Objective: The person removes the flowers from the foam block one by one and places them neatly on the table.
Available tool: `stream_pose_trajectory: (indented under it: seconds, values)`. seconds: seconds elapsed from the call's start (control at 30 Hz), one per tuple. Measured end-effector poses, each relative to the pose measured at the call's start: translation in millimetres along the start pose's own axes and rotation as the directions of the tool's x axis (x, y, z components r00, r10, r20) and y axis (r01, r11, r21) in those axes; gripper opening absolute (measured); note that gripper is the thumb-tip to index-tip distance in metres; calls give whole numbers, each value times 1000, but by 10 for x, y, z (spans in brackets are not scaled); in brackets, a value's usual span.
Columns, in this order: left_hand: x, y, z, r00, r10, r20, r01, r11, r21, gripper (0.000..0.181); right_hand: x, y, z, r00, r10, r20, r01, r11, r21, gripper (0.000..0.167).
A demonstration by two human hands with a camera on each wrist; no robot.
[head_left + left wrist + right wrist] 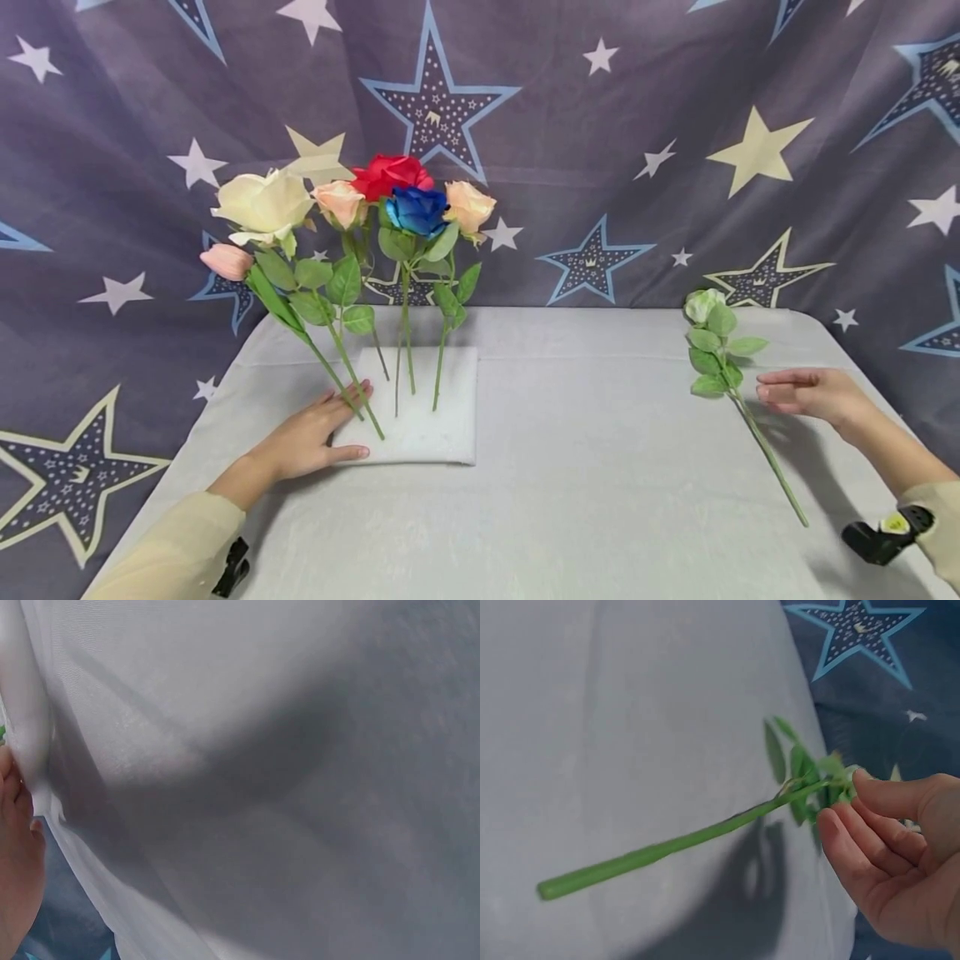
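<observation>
My left hand rests on the left edge of a white foam block, fingers spread. Standing in the foam are a pink tulip, a cream rose, a red rose, a blue rose and two peach roses. The left wrist view catches only part of that hand. A white-green rose with a leafy green stem lies at the right. Beside its stem hovers my right hand, thumb and fingers apart and loosely bent, not gripping it.
A pale cloth covers the table. Behind it hangs a dark curtain with a star pattern. The cream and pink stems lean left, close to the left hand's fingers. Both forearms carry black wrist devices.
</observation>
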State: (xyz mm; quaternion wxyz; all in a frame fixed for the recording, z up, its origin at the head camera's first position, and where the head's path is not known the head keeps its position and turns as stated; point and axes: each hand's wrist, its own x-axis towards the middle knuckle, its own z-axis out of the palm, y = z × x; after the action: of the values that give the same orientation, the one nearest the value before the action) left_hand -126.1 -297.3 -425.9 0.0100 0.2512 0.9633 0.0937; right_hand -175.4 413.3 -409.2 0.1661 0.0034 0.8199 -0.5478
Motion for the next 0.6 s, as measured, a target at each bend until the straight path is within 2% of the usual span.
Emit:
stream_pose_trajectory:
  seconds: [0.13,0.37,0.6]
  values:
    - [4,-6,14,1000,-1,8,1,1000,2,90,-49,-223,85,999,-48,14,48,998,43,29]
    - [6,-20,27,1000,4,0,-4,1000,-1,90,-93,-606,266,995,-82,57,70,981,180,39]
    - [-1,-17,12,1000,4,-7,-4,1000,11,90,45,-889,450,995,-88,44,84,992,91,32]
